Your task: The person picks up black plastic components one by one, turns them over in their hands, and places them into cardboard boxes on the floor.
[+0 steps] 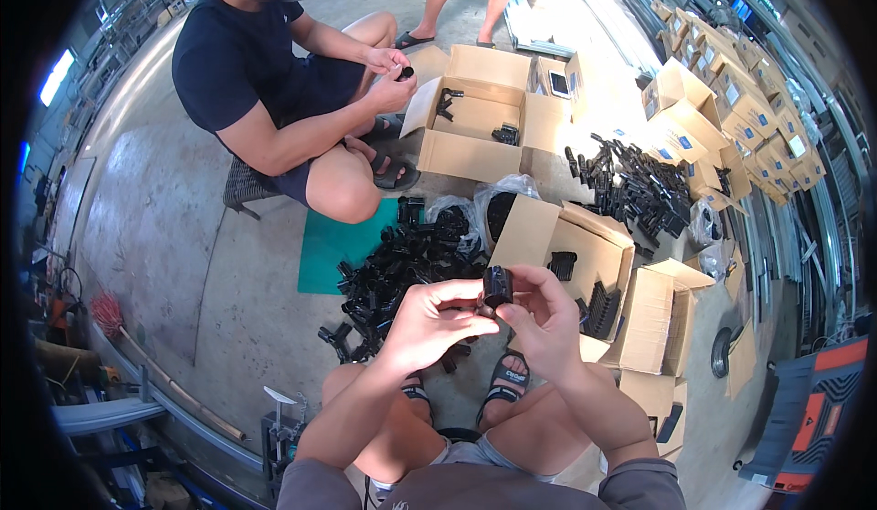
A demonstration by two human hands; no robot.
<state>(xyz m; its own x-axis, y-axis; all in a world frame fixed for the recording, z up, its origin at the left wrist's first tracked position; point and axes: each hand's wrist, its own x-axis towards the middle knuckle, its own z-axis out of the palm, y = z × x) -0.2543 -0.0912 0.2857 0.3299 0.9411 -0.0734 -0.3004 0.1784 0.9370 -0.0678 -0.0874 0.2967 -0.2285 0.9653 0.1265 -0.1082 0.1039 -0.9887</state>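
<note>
Grasps a short black tube piece (497, 286) in bent fingers above bare knees and sandals, pinching from one side with the left hand (437, 325) and from the other with the right hand (546, 320). Sits close to an open cardboard box (523, 238) holding a black bundle (562, 264) toward the middle and a black row of parts (600, 310) along the near right. Has a second open carton (645, 320) just beside that box. Looks over a heap of black fittings (384, 282), partly on a green mat (320, 263), next to clear plastic bags (517, 184) containing more black pieces. Faces a seated co-worker (239, 67), also handling a black piece, beside a larger open box (484, 96) with small black clusters at left and right inside. Overlooks, farther right, another black pile (630, 181) and stacked cartons (760, 117).
</note>
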